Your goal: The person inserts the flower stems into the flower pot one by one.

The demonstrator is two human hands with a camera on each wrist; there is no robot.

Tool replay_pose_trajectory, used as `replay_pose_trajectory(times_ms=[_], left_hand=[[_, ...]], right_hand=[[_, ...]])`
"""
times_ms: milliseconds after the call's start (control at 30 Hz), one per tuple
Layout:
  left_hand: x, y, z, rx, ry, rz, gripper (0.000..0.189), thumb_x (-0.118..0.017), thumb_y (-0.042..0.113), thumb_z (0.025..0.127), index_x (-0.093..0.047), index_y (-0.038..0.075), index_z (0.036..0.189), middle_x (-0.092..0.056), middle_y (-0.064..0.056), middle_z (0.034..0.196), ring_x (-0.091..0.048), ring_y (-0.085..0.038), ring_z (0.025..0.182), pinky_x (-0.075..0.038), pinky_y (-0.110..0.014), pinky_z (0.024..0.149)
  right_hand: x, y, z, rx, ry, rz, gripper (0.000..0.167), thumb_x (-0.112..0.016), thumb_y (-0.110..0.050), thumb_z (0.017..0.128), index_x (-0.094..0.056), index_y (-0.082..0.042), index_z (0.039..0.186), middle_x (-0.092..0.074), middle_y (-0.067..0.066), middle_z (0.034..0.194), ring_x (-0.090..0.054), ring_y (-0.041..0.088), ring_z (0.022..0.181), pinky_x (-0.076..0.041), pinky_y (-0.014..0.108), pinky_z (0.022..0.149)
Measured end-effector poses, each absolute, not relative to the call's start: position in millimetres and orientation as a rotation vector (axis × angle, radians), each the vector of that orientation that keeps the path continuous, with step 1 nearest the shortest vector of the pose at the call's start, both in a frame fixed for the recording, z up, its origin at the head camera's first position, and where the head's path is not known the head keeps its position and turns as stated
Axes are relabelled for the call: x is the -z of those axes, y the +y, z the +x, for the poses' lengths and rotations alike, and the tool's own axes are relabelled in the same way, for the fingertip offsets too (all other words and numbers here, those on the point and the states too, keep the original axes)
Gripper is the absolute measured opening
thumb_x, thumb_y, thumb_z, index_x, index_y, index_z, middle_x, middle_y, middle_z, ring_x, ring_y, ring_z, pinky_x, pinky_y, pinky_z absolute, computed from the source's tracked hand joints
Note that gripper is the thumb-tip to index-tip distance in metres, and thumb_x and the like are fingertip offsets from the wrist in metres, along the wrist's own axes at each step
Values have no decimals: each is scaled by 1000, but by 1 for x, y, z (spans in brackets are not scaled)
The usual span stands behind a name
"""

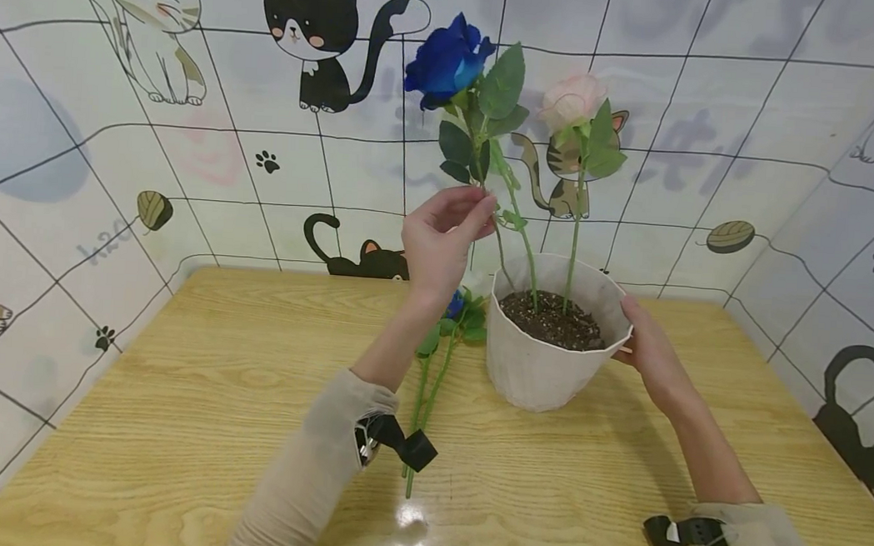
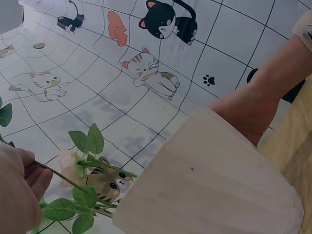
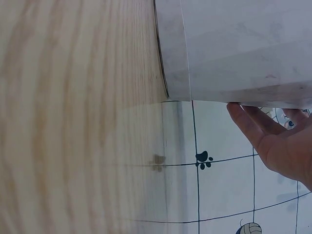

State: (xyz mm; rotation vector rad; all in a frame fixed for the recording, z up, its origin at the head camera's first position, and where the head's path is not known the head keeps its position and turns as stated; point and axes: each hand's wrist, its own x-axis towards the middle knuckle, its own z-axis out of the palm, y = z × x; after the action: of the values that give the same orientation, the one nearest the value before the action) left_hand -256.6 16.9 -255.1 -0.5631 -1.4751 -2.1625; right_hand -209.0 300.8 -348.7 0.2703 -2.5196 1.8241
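My left hand (image 1: 443,232) pinches a thin brownish stem (image 2: 66,179) between thumb and fingers, just below the leaves of a blue rose (image 1: 448,65). That stem slants down into the left side of a white flower pot (image 1: 539,375). Dark soil (image 1: 554,322) fills the pot partway. A green leafy stem (image 1: 527,237) and a pink rose (image 1: 573,102) rise from the soil. At the pot's right side, my right hand (image 1: 657,357) holds it, thumb at the rim and fingers against the outer wall. The pot leans slightly toward me.
Left of the pot, more artificial flowers with green stems (image 1: 430,381) and a blue bloom (image 1: 455,305) lie on the wooden table (image 1: 248,412). A wall covering (image 1: 211,159) printed with cats surrounds the table at the back and sides.
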Motion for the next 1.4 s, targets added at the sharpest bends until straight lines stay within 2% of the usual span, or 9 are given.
replay_pose_trajectory(times_ms=[433,767,900,1100,1400], left_hand=[[280,29,-257,2048,-1615,-539,12,-75,4,91,-73,-5,98,-75,-15,88,-71,-14,69,-63,-36,71],[301,32,-259,2000,-1674,-487,14,-75,7,92,-74,-3,101,-75,-16,92,-73,-31,75,-62,-34,70],[307,31,-260,1994,-1669,-450,11,-73,5,92,-72,-4,99,-74,-15,91,-72,-28,73,-62,-33,68],[314,31,-262,2018,-1647,-443,10,-71,1,93,-69,-6,99,-73,-16,92,-70,-23,73,-63,-35,69],[322,31,-262,2038,-1677,-405,11,-72,3,93,-69,-5,99,-73,-14,93,-70,-18,72,-62,-44,71]], right_hand=[[349,300,-210,-1858,-2469,306,69,-22,-51,110,-22,-3,159,-42,19,141,-59,-1,107,-54,17,86],[349,302,-210,-1850,-2535,277,74,-17,-56,108,-19,-3,160,-34,24,151,-52,2,117,-52,16,88],[348,301,-210,-1845,-2537,283,74,-17,-56,108,-20,-3,159,-34,25,151,-52,4,117,-52,17,89],[348,301,-210,-1840,-2533,280,75,-18,-58,107,-21,-3,159,-37,23,149,-53,-2,113,-52,16,88],[349,301,-209,-1813,-2535,298,74,-18,-57,108,-20,-5,160,-37,24,148,-53,-1,113,-52,16,88]])
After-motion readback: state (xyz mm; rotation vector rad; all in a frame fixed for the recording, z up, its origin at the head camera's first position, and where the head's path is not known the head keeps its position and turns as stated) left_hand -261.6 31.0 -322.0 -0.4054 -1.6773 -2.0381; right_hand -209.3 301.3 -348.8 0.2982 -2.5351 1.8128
